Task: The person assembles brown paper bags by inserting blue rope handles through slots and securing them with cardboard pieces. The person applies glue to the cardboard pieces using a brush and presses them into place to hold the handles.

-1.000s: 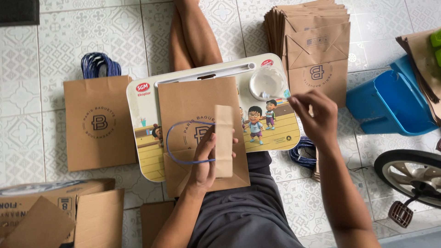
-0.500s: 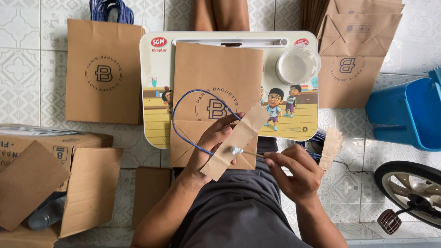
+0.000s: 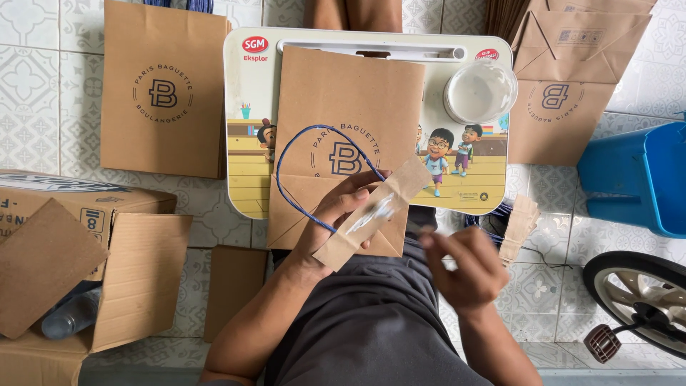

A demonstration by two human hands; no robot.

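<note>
At the near edge of the lap tray (image 3: pixel 246 107), the left hand (image 3: pixel 336 218) held a brown paper strip (image 3: pixel 371 214) smeared with white glue, fingers clamped on it, above the flat paper bag (image 3: pixel 343 100) and its blue cord handle (image 3: pixel 300 154). The right hand (image 3: pixel 464 268) hovered just beside, fingers loosely curled and holding nothing. Gluing the handle seemed to be the step in hand; the next move would call for pressing the strip squarely over the cord ends.
</note>
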